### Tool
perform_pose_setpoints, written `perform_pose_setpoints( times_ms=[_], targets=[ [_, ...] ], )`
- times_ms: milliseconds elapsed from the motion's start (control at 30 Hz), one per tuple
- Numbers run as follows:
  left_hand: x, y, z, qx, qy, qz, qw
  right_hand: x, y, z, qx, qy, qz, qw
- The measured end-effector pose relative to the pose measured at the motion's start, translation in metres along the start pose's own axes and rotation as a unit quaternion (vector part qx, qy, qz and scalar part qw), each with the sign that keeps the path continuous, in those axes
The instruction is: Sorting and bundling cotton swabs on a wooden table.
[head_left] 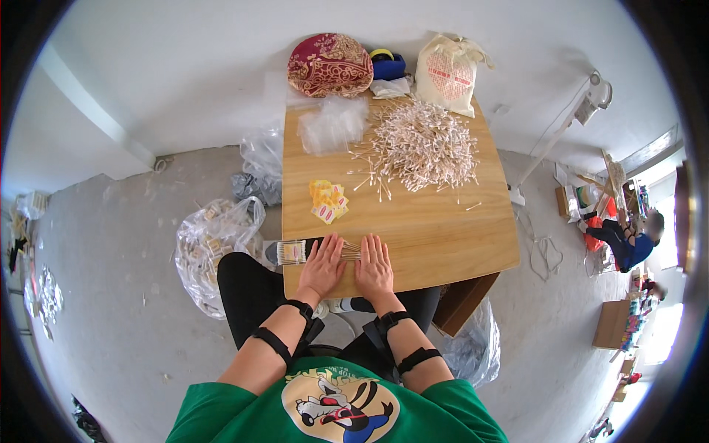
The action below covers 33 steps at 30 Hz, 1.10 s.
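Observation:
My left hand (323,267) lies nearly flat, fingers stretched out, at the near edge of the wooden table. Beside it, my right hand (374,266) is also flat with its fingers extended. A small bundle of cotton swabs (351,252) lies sideways between them, its ends partly hidden under both hands. Left of my left hand, a clear packet of cotton swabs (292,252) sits at the table's left edge, next to a dark flat piece whose kind I cannot make out. Small yellow-and-white printed cards (327,201) are scattered just beyond my hands.
A large heap of loose cotton swabs (425,146) covers the table's far right. Clear plastic bags (334,125) lie beside it. Behind stand a red patterned cushion (330,65), a blue tape dispenser (388,68) and a cream drawstring bag (447,74). A filled plastic sack (218,255) is on the floor left.

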State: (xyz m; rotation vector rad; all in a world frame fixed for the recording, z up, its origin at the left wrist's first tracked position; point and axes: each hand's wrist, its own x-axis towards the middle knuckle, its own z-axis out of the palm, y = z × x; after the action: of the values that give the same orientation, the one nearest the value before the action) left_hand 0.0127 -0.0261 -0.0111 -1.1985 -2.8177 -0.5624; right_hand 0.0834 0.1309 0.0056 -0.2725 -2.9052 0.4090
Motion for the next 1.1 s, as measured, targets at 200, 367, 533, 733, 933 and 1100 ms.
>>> perform_pose_setpoints(
  times_ms=[200, 367, 533, 733, 933, 1100],
  targets=[
    [0.001, -0.001, 0.003, 0.008, 0.006, 0.014, 1.0, 0.001, -0.003, -0.004, -0.02, -0.018, -0.044, 0.999],
    [0.006, 0.002, 0.0, 0.007, 0.006, 0.003, 1.0, 0.003, -0.002, -0.011, -0.01, -0.013, -0.064, 0.998],
    [0.006, 0.001, -0.001, -0.005, -0.02, -0.006, 1.0, 0.004, 0.0, -0.006, 0.043, 0.025, -0.04, 0.998],
    [0.008, 0.003, -0.005, -0.01, -0.036, -0.051, 0.998, 0.017, 0.007, 0.002, 0.134, 0.079, 0.046, 0.987],
    [0.009, 0.006, -0.014, -0.024, -0.031, -0.042, 0.998, 0.087, 0.033, -0.002, 0.066, 0.088, 0.057, 0.992],
    [0.006, 0.006, -0.016, -0.039, -0.021, -0.046, 0.998, 0.127, 0.048, -0.011, -0.038, 0.081, 0.093, 0.992]
  ],
)
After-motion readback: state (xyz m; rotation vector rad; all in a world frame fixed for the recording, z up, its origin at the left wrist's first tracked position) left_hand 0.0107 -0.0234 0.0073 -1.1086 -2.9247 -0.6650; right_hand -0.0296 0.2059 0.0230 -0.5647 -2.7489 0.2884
